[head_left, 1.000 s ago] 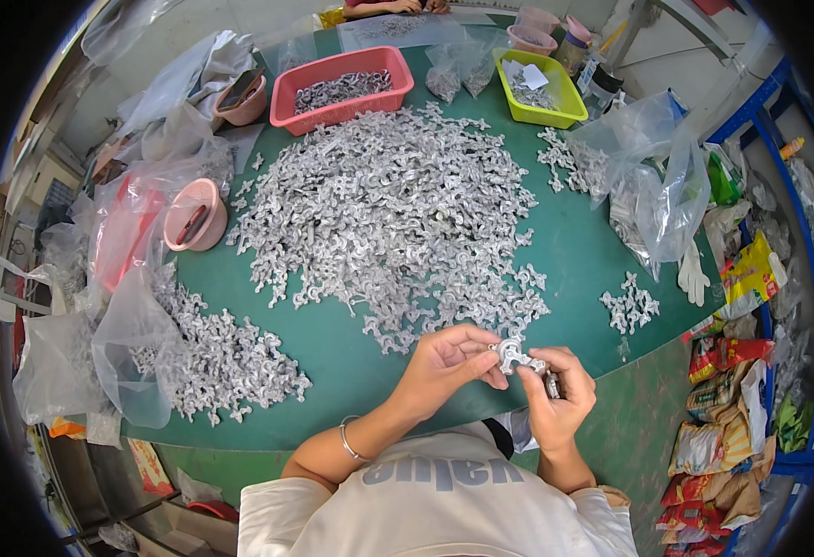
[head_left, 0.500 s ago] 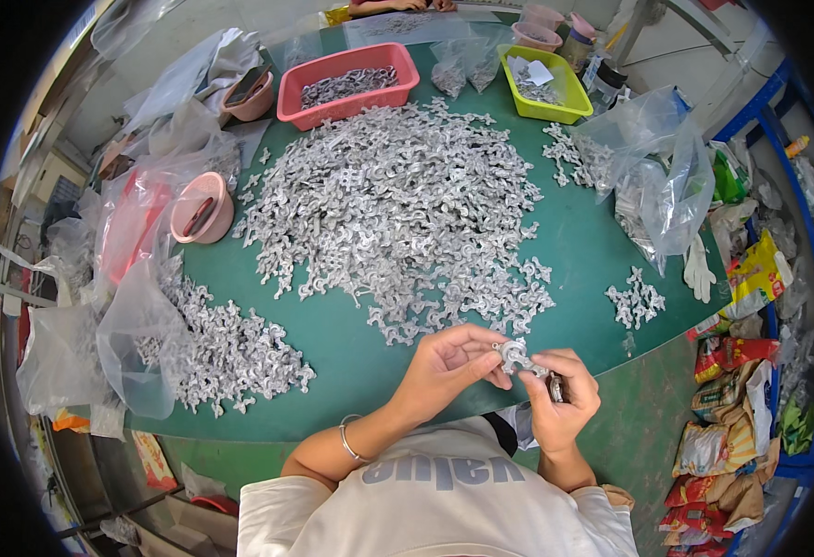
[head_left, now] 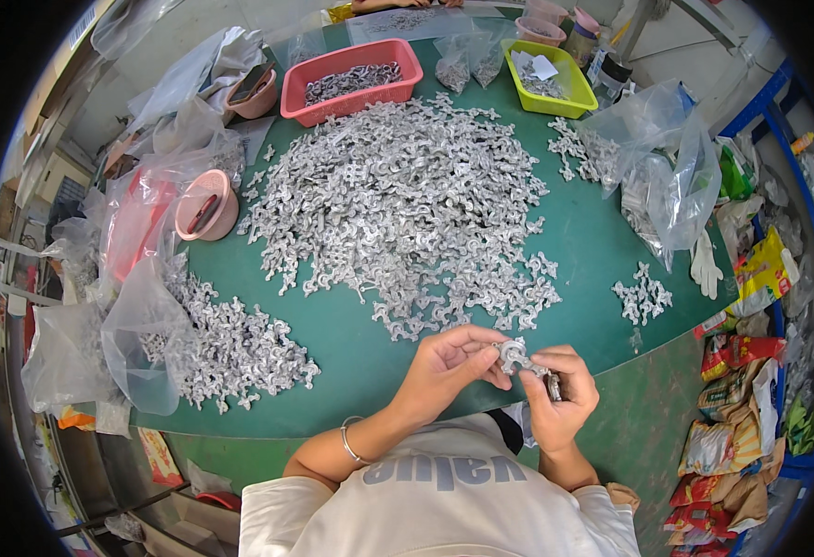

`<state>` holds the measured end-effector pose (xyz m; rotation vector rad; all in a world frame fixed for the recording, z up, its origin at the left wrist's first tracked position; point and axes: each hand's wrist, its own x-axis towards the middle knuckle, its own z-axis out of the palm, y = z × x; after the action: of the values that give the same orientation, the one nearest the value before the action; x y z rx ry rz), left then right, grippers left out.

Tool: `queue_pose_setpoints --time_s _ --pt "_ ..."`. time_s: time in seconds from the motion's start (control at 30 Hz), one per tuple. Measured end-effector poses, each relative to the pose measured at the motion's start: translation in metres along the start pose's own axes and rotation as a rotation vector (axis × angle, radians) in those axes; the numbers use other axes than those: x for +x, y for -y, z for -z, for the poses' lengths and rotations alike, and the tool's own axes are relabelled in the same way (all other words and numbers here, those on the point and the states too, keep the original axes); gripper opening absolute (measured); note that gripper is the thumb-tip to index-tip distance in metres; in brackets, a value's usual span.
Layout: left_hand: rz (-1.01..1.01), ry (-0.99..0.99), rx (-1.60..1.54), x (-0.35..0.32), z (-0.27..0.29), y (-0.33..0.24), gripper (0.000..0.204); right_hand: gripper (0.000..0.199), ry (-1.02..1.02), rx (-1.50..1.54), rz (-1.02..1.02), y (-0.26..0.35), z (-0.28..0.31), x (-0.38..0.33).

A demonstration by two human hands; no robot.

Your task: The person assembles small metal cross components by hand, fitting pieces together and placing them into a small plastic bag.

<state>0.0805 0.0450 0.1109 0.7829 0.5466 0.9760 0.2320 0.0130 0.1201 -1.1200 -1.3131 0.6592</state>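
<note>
Close to the table's near edge, my left hand (head_left: 451, 369) and my right hand (head_left: 565, 395) pinch one small silver-grey metal casting (head_left: 514, 355) between them. Its rounded part faces my left fingertips, and its narrower arm runs toward my right thumb. Something else metallic (head_left: 553, 385) shows among my right fingers; its shape is mostly hidden. Just beyond my hands spreads a large heap of similar castings (head_left: 397, 195). A smaller pile (head_left: 240, 357) lies to the left, and a little cluster (head_left: 643, 295) to the right.
On the green table (head_left: 332, 320) stand a red basin (head_left: 300, 102) and a yellow-green basin (head_left: 555, 104) at the back, holding small parts. A pink bowl (head_left: 221, 213) and plastic bags (head_left: 147, 343) sit left; another bag (head_left: 676, 186) and a white glove (head_left: 705, 265) lie right.
The view has shifted slightly, so the table's things appear a little farther right. My hands keep the same hold on the casting.
</note>
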Motion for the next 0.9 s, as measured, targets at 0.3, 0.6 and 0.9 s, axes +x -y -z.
queue_pose_setpoints --time_s 0.3,0.6,0.9 --pt "0.015 -0.01 -0.063 -0.004 0.0 0.0 0.02 0.023 0.036 0.064 0.002 0.002 0.0 0.0" --pt "0.0 -0.038 -0.061 -0.008 0.001 -0.002 0.02 0.017 0.061 0.097 0.03 0.001 -0.001 -0.002" --pt "-0.01 -0.036 0.005 -0.006 -0.004 -0.011 0.022 0.02 0.11 0.314 -0.004 -0.006 -0.001 -0.008"
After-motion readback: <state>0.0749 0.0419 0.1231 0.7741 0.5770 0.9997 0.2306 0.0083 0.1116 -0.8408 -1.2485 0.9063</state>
